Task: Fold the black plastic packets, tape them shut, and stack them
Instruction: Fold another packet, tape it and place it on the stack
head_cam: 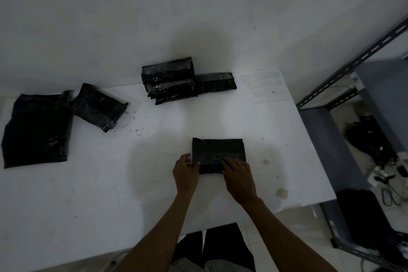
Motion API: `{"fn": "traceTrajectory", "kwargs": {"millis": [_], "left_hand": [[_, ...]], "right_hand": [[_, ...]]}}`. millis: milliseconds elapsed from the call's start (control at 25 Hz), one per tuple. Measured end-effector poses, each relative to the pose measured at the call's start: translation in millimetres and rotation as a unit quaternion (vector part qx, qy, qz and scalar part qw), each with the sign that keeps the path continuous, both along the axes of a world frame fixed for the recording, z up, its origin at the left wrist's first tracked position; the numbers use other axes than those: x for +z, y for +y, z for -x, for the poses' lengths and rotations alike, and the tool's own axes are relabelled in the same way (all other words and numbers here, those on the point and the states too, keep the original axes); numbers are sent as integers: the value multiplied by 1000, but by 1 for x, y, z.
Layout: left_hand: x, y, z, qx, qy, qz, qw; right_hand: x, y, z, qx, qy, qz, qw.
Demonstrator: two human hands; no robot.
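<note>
White laminate table (88, 194) is carrying everything. At its left edge, two unfolded packets (36, 130) are lying flat and touching. At the back, a stack of taped packets (169, 80) is sitting against the wall, with one more taped packet (215, 81) just beside it.

The packet being folded (218, 150) is lying near the front edge. It is looking light, soft and slippery, likely springing open unless pinned, so holding it along the near fold at both ends seems best. It is showing as a black, faintly glossy, creased rectangle.

The right hand (237, 172) is pressing flat fingers onto its near part. The left hand (186, 171) is touching its left edge, though I cannot tell whether it is pinching or only pressing.

Clear tape strips (265, 85) are waiting at the far right.
</note>
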State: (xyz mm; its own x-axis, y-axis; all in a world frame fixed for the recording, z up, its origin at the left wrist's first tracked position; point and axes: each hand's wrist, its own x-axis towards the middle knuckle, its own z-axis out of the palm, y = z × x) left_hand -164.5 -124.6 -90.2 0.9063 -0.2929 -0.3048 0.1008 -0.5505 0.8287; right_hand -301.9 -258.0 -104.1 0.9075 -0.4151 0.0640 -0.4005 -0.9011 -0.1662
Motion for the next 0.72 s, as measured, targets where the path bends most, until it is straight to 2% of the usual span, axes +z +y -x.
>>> {"fn": "traceTrajectory", "kwargs": {"millis": [80, 120, 200, 280, 480, 720], "left_hand": [[-3, 0, 12, -96, -186, -47, 977], [-5, -1, 16, -163, -269, -55, 948], [-7, -4, 20, -287, -362, -48, 886], [-8, -6, 20, -341, -377, -66, 859], [-16, -4, 17, -355, -351, -111, 859], [-18, -10, 10, -359, -344, -115, 860]], "right_hand": [[0, 0, 1, 1, 8, -10, 1000], [-1, 1, 1, 0, 14, -15, 1000], [-3, 0, 2, -3, 28, -24, 999], [-3, -1, 3, -6, 39, -31, 999], [0, -3, 4, 3, 29, -34, 999], [-4, -11, 0, 3, 35, -36, 999]]}}
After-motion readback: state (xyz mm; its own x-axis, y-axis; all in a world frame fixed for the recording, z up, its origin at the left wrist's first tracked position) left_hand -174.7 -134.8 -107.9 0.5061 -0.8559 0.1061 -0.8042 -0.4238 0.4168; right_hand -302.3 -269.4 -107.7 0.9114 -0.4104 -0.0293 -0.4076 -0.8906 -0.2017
